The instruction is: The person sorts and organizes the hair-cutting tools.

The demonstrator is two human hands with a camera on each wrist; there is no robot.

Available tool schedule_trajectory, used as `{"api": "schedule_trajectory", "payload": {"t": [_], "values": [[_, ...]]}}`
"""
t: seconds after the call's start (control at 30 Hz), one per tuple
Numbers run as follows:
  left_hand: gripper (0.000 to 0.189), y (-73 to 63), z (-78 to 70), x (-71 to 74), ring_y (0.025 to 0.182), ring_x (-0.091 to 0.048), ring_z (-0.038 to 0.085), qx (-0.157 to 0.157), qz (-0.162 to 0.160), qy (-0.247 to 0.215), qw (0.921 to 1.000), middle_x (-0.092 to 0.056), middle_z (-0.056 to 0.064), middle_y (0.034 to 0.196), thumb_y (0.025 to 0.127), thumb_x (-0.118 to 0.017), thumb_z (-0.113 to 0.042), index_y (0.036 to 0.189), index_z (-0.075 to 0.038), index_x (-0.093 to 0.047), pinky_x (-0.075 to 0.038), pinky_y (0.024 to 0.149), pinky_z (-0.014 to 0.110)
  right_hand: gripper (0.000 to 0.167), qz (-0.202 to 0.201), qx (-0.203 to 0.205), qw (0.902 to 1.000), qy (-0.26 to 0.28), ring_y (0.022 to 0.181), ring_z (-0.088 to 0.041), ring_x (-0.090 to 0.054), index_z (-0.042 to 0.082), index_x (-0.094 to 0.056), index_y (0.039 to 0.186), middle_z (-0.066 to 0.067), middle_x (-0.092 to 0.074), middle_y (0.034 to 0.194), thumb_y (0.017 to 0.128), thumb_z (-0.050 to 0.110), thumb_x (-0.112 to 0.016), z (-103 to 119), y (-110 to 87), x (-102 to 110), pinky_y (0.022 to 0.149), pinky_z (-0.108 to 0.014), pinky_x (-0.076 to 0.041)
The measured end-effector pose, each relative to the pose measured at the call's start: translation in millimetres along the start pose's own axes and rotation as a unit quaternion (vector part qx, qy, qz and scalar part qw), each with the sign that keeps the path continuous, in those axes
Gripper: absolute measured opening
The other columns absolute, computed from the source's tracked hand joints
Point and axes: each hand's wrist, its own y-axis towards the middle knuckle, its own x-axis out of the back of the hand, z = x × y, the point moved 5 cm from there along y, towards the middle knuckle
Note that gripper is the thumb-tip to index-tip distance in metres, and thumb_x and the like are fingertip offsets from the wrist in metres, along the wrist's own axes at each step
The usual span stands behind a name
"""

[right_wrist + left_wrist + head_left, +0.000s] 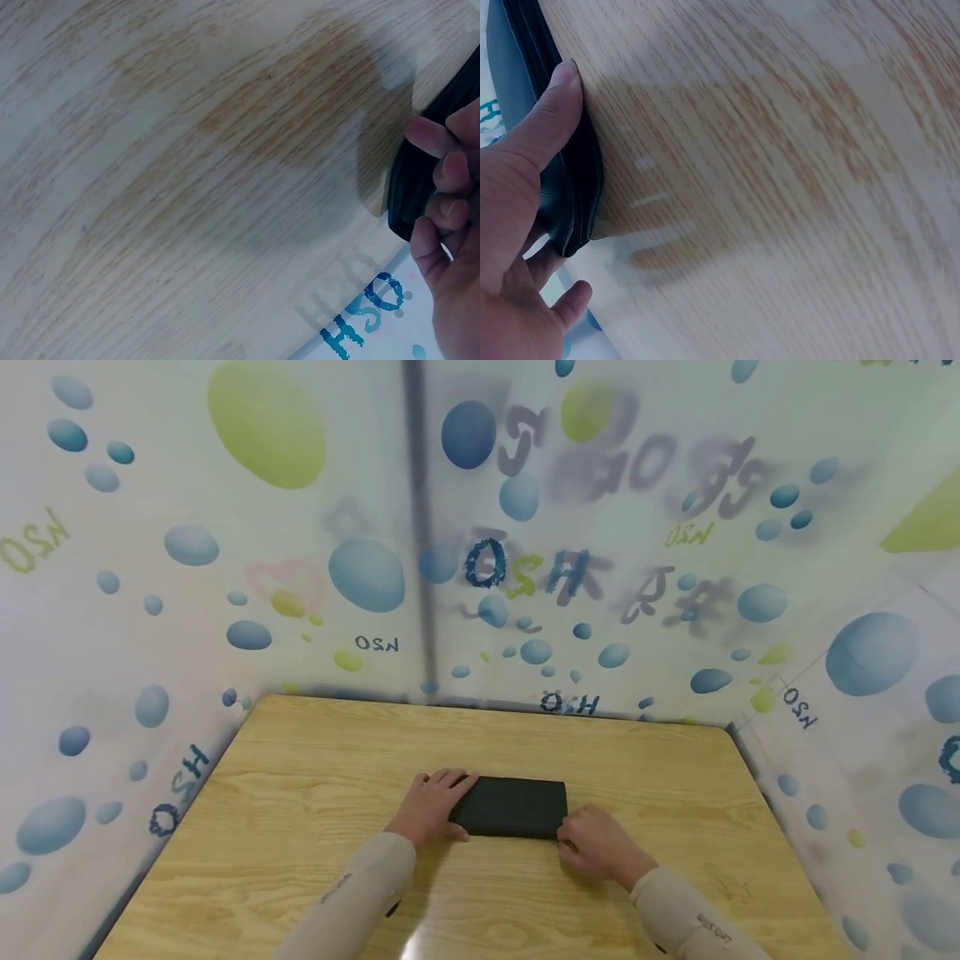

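Observation:
A black zip wallet lies flat on the wooden table, its long side running left to right. My left hand grips its left end, fingers over the top and far side, thumb at the near edge. In the left wrist view, a zip runs along the side of the wallet beside the thumb. At the near right corner, my right hand has its fingers curled and pinches the wallet's edge. The right wrist view shows these curled fingers against the wallet; any zip pull between them is hidden.
The wood-grain table reaches back to a wall covering printed with blue and green drops and H2O lettering. The covering also rises along the left and right sides of the table.

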Motion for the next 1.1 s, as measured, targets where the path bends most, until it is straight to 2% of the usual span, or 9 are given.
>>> {"api": "schedule_trajectory", "payload": {"t": [0.23,0.5,0.7,1.1], "values": [[0.094,-2.3,0.2,2.3,0.138,-0.042,0.026,0.0,-0.007,-0.019,0.9998,-0.044,0.006,0.15,0.073,-0.076,-0.058,0.151,-0.022,-0.037,-0.039,0.105,0.054,0.032,-0.008,-0.005,0.9999,-0.004,0.052,-0.004,-0.025,0.021,-0.045,0.055,0.013,-0.034,0.057,0.082,0.016,-0.061,3,1.6,-2,0.058,-0.022,-0.027],[0.094,-1.5,0.2,1.1,0.139,-0.04,0.025,0.003,0.006,-0.018,0.9998,-0.042,0.005,0.152,0.074,-0.075,-0.059,0.152,-0.024,-0.034,-0.038,0.106,0.053,0.031,-0.009,0.0,1.0,0.001,0.053,-0.004,-0.027,0.02,-0.047,0.056,0.012,-0.034,0.056,0.083,0.014,-0.06,10,6.1,-5,0.058,-0.022,-0.027],[0.096,-1.1,2.5,-1.7,0.139,-0.04,0.025,0.0,0.0,-0.011,0.9999,-0.042,0.004,0.152,0.074,-0.074,-0.06,0.153,-0.025,-0.033,-0.038,0.105,0.053,0.031,-0.008,0.001,0.9999,0.007,0.053,-0.005,-0.028,0.02,-0.047,0.056,0.012,-0.035,0.056,0.084,0.014,-0.06,14,9.1,-5,0.057,-0.022,-0.027],[0.095,-2.3,0.8,1.3,0.137,-0.043,0.025,-0.003,-0.011,-0.009,0.9999,-0.044,0.004,0.151,0.073,-0.075,-0.06,0.152,-0.023,-0.036,-0.041,0.103,0.052,0.025,0.033,0.006,0.9994,-0.009,0.055,-0.007,-0.034,0.019,-0.057,0.064,0.01,-0.047,0.06,0.089,0.019,-0.059,29,26.8,-10,0.058,-0.024,-0.025]]}}
